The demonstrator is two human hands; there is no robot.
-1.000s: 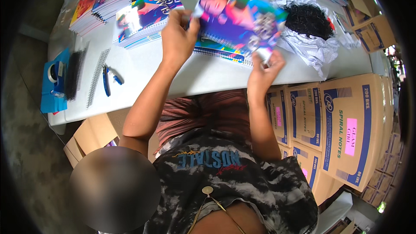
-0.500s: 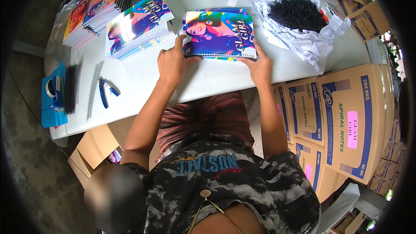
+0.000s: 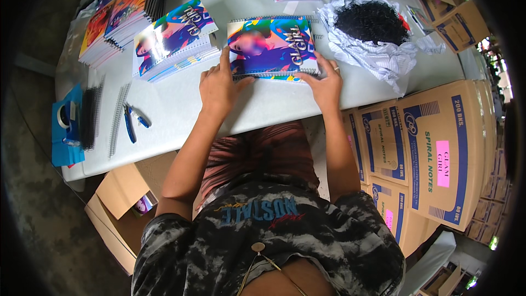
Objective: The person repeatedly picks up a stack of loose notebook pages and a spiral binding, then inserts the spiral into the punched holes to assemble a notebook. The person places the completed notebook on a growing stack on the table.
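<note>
Bright tabletop (image 3: 170,101), glare on a glossy stack (image 3: 176,32), centre notebook (image 3: 268,59) partly blurred, rim dark

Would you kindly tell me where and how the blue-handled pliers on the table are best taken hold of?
I would take the pliers by their two blue handles, coming from the near side of the table, probably with the left hand, which is the closer one. They lie flat, handles spread and pointing toward that side, jaws facing away.
</note>
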